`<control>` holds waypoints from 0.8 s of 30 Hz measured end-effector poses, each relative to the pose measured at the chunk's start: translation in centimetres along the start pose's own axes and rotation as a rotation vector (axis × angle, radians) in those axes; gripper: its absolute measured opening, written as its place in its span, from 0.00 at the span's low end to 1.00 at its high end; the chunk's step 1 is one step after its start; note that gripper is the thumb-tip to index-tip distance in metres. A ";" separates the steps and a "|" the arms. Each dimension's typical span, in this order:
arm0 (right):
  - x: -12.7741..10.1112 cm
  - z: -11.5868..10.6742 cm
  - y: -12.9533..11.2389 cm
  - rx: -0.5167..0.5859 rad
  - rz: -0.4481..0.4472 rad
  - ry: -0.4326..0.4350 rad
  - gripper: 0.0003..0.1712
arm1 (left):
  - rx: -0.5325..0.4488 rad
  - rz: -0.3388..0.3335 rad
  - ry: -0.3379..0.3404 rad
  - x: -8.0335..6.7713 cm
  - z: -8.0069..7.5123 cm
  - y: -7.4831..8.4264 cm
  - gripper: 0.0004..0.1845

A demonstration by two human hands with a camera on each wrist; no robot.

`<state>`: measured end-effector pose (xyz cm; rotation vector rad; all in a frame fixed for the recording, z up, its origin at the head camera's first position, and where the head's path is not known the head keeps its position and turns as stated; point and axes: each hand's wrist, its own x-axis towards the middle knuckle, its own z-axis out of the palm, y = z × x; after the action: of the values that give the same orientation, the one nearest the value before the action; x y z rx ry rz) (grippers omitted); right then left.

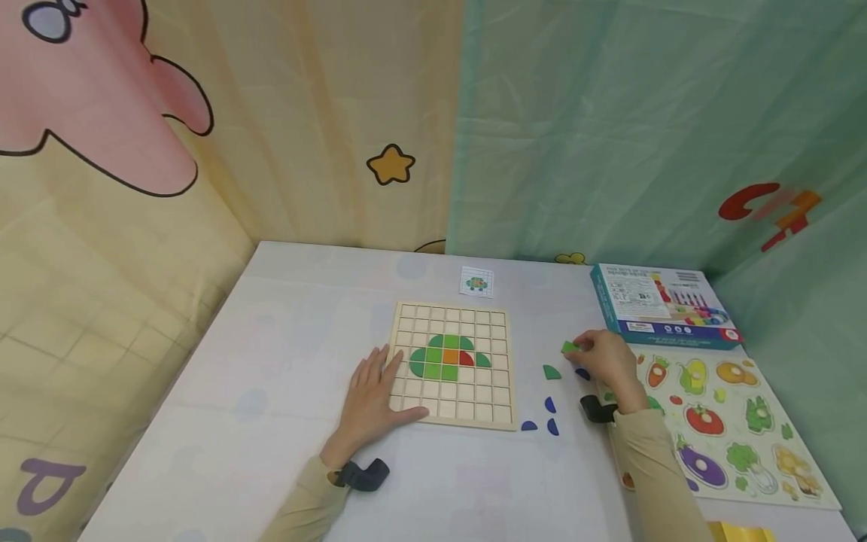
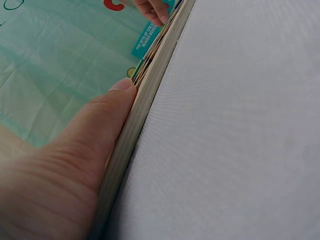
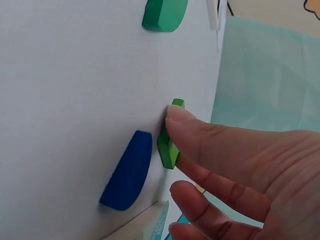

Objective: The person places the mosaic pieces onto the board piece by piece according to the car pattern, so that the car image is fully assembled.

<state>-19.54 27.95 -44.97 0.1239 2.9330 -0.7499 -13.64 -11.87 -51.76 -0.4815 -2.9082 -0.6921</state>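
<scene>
Two bare hands, sleeved arms.
Left hand and right hand carry no gloves or rings. Both arms wear long beige sleeves reaching the wrists. A black strap-mounted device sits at each wrist: left mount, right mount. Fingernails are short and unpainted.

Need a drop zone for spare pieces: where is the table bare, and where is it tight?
Bare: the table left of the grid board, the near strip between the sleeves, and the far strip left of the card. Crowded: right of the board, where loose pieces, the right hand, the box and the vegetable puzzle sit close.
</scene>
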 end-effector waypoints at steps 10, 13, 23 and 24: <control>-0.1 0.5 -0.3 0.045 0.014 -0.010 0.16 | -0.005 -0.001 -0.004 0.0 -0.1 0.1 0.58; -0.2 0.7 -0.3 0.067 0.009 0.017 0.14 | -0.013 -0.003 -0.007 0.0 -0.1 0.2 0.58; -1.2 1.4 -1.7 0.108 -0.061 0.131 0.10 | -0.009 -0.002 -0.008 -0.1 -0.3 0.2 0.58; -1.3 1.5 -1.9 0.113 -0.070 0.143 0.11 | -0.008 -0.001 -0.009 -0.1 -0.3 0.2 0.58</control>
<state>-18.27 25.47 -45.21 0.0880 3.0422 -0.9561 -13.50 -11.84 -51.41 -0.4847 -2.9149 -0.7045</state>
